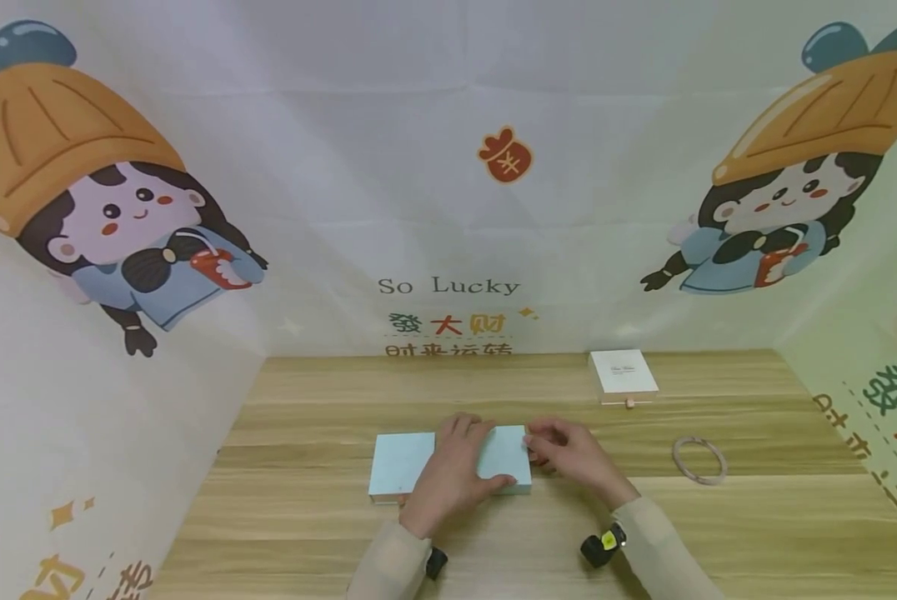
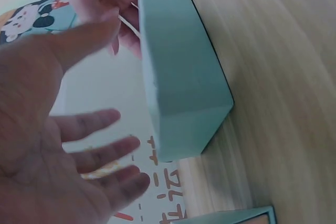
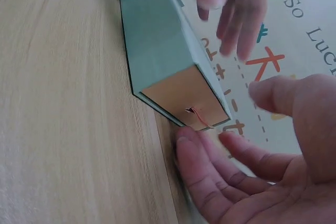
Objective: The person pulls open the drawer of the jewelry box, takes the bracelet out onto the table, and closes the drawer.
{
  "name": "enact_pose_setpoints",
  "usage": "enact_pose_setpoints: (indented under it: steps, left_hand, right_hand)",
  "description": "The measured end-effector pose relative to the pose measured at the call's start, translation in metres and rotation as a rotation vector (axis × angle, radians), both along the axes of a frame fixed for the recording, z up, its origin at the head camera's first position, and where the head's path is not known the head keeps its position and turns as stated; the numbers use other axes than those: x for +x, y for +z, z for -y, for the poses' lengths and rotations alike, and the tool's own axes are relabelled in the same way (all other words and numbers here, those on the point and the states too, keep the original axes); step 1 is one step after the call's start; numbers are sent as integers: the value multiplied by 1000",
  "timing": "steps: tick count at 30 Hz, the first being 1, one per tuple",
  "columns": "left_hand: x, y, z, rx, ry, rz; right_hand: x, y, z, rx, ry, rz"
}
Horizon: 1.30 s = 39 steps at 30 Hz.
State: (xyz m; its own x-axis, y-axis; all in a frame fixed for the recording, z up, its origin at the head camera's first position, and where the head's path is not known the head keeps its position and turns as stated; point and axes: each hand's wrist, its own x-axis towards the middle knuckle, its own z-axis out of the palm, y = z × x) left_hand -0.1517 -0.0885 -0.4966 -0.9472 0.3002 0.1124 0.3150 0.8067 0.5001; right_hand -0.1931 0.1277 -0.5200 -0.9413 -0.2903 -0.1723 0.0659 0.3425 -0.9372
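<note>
Pale blue, the box [image 1: 507, 452] lies in from the bench's [image 1: 283, 500] far edge, beneath the spread left hand [image 1: 454, 467], which grips nothing, and beside the half-curled, empty right hand [image 1: 572, 456], thumb apart.

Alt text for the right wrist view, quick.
The right hand is close to a red cord on the tan end of a green box; contact is unclear. The box lies on a wooden table; the left hand shows at the top.

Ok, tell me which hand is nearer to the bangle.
The right hand. It is at the right end of a light-blue box, with the bangle farther right; the left hand is farther off, at that box's left side.
</note>
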Motion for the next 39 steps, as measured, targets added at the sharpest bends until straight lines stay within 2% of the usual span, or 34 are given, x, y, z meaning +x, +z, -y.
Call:
enact_pose_setpoints:
  steps: [5, 13, 18, 23, 31, 39]
  left_hand:
    - [-12, -3, -5, -76, -82, 45]
    - [-25, -6, -11, -204, -134, 60]
    - [-27, -4, -12, -217, -134, 90]
    - [-28, -2, -11, -211, -140, 89]
    - [-28, -2, -11, -223, -134, 78]
    - [-26, 0, -12, -219, -122, 82]
  right_hand:
    - [2, -5, -2, -10, 22, 16]
    - [8, -9, 5, 28, -19, 0]
    - [10, -10, 7, 36, -45, -21]
    - [12, -11, 9, 42, -58, -53]
    - [14, -13, 17, 62, -126, -105]
    - [17, -16, 19, 150, -176, -180]
